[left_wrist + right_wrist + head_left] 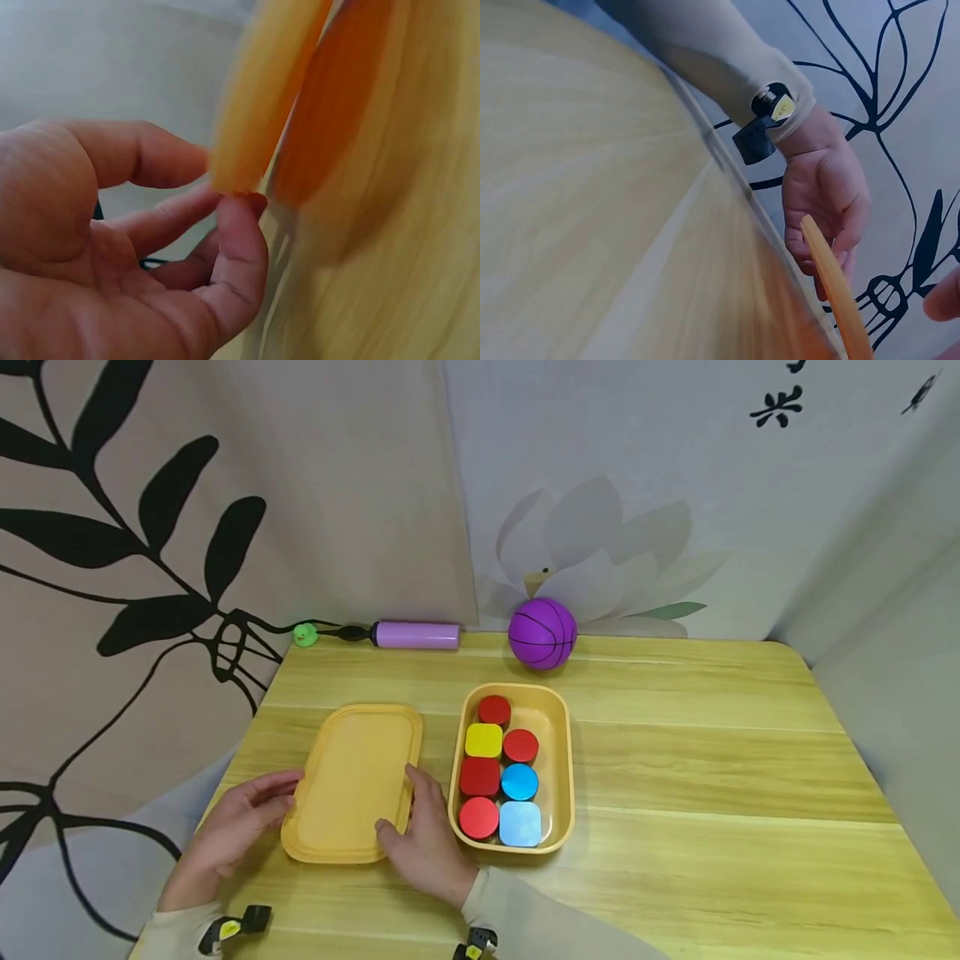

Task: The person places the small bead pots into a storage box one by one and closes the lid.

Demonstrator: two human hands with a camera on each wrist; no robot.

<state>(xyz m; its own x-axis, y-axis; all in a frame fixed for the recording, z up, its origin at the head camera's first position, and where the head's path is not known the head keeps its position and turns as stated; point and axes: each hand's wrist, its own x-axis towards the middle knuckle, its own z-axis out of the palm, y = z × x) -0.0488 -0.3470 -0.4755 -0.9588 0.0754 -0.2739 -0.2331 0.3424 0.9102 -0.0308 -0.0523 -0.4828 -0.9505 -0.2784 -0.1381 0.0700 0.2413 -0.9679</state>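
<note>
Both hands hold a flat yellow lid (pixel 352 785) with rounded corners, left of the box. At its left edge, the left hand (pixel 243 827) pinches the rim between thumb and fingers; the left wrist view shows the lid's edge (pixel 259 97) there, raised off the table. The right hand (pixel 431 843) grips the right edge, thumb on top and other fingers partly hidden. Just right of that hand stands a matching yellow box (pixel 555 768). Inside it are several red, yellow and blue round and square pieces, such as a light blue square piece (pixel 520 823).
A purple ball (pixel 543 633) with black lines sits at the table's back edge. Left of it lie a purple cylinder (pixel 416 635) with a black end and a small green ball (pixel 305 635). Patterned curtains surround the wooden table (pixel 712 777).
</note>
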